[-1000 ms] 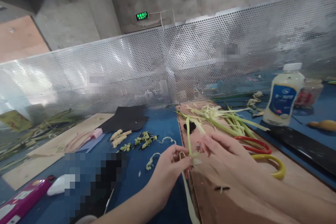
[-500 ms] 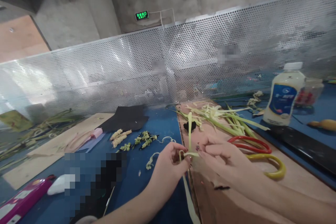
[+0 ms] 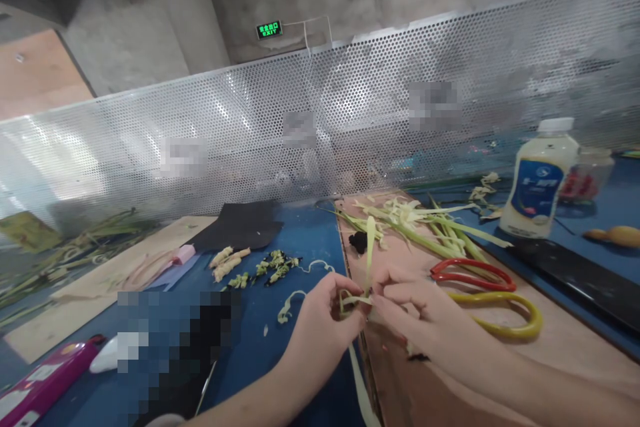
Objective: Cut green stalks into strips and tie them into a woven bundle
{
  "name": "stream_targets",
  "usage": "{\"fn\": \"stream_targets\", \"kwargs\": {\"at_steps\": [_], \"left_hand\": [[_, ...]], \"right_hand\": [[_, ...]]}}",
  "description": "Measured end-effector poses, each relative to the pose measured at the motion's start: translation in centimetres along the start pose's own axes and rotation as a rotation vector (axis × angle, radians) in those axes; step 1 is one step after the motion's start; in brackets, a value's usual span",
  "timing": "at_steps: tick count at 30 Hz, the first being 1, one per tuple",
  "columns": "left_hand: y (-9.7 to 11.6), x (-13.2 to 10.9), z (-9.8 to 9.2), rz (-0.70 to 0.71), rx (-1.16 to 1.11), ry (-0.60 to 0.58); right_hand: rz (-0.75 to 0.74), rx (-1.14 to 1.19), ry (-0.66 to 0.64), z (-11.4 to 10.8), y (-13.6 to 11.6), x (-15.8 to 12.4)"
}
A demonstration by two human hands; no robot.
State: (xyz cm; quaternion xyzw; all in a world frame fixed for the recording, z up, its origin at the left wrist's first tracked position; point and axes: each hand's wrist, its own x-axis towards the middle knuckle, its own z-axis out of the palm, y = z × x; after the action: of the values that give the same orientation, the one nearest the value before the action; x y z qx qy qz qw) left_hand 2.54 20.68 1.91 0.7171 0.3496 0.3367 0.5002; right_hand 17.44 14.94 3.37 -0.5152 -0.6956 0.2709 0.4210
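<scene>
My left hand (image 3: 327, 313) is closed in a pinch on pale green plant strips, which cross and loop at its fingertips. Close beside it, my right hand (image 3: 425, 310) pinches the same strips between thumb and forefinger. One flat strip (image 3: 370, 243) stands upright from between the hands, and a long pale end (image 3: 361, 380) hangs below the left hand. A red loop handle (image 3: 475, 273) and a yellow loop handle (image 3: 523, 320), which look like scissor handles, lie beside the right hand; the blades are hidden.
Loose pale leaf strips (image 3: 415, 220) lie on the brown board (image 3: 560, 353). Small braided green pieces (image 3: 273, 265) and tan ones (image 3: 227, 260) rest on the blue table. A white-capped bottle (image 3: 540, 180) stands right, by a black slab (image 3: 580, 273). A perforated metal screen (image 3: 240, 140) rises behind.
My hands have drawn closer together, the right moving slightly left. The upright strip has shifted a little right and its tip sits slightly lower.
</scene>
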Motion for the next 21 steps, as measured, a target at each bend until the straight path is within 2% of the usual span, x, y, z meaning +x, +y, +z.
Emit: {"fn": "stream_targets", "kwargs": {"at_steps": [5, 9, 14, 21], "left_hand": [[-0.1, -0.2, 0.0, 0.016, 0.069, -0.001], [0.3, 0.0, 0.1, 0.009, 0.064, -0.006], [0.0, 0.1, 0.1, 0.016, 0.041, -0.003], [-0.8, 0.0, 0.1, 0.073, 0.109, 0.009]], "right_hand": [[0.024, -0.041, 0.07, 0.1, 0.4, 0.2], [-0.02, -0.068, 0.109, 0.0, 0.4, 0.1], [-0.029, -0.124, 0.048, 0.0, -0.2, -0.2], [-0.023, -0.15, 0.033, 0.4, 0.0, -0.3]]}}
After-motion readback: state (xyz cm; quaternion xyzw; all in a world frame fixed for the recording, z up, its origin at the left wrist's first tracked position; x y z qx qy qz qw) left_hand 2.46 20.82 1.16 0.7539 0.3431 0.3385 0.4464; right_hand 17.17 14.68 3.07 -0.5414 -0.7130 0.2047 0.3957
